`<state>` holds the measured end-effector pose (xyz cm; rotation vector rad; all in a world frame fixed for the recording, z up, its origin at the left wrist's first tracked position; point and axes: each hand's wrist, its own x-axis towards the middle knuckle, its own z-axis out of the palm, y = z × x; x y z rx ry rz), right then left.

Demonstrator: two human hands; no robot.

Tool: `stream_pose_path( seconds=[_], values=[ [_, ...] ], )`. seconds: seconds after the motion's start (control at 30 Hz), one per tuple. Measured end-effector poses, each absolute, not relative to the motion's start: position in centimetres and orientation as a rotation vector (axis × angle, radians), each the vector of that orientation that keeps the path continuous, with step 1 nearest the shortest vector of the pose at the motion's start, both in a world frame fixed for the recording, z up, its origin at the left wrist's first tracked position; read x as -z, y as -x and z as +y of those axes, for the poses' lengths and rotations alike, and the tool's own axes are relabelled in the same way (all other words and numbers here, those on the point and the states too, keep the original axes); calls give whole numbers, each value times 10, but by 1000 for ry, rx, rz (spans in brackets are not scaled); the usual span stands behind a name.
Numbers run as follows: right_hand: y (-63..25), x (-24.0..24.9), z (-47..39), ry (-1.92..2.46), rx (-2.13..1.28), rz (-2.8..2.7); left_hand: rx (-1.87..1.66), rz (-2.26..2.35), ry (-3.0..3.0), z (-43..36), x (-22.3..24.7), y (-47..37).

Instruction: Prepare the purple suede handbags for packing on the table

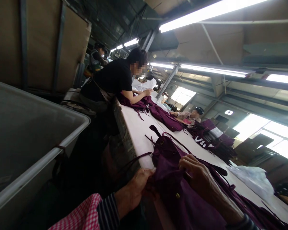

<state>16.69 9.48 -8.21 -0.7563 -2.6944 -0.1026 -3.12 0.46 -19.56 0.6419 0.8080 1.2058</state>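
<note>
A dark purple bag [169,179] with straps, cords and brass-coloured eyelets lies at the near edge of the long pale table [134,131]. My left hand [138,187] is closed at the bag's left edge, its fingertips pinching the purple fabric. On the bag's upper right side, my right hand [200,177] has its fingers curled round a fold of the material. Its thumb is partly hidden in the fabric. Long purple straps run out past my right wrist along the table.
Left stands a large white-rimmed bin [69,135]. Across the table are more purple bags [165,118], a stacked pile [213,137] and clear plastic [254,182]. A person in black [115,76] leans over the far end; another person [190,116] is at the opposite side.
</note>
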Motion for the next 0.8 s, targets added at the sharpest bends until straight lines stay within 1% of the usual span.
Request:
stream_pose_path(
  seconds=[0.17, 0.3, 0.43, 0.53, 0.63, 0.73, 0.8],
  values=[
    [-173, 76, 96, 832, 92, -2706, -1218, 793, -541, 21, 181, 20],
    [-178, 74, 97, 838, 89, -2673, -1149, 625, -436, 21, 191, 14],
    [-175, 79, 98, 794, 97, -2687, -1306, 465, -399, 3, 208, 14],
    [-174, 82, 99, 791, 83, -2679, -1397, 438, -559, -10, 212, 14],
    [-175, 83, 98, 793, 45, -2671, -1535, 577, -811, -10, 211, 11],
    [-176, 82, 96, 787, 42, -2677, -1704, 918, -1136, 0, 210, 16],
    [-176, 79, 96, 786, 63, -2674, -1758, 1130, -1476, 3, 210, 26]
  ],
)
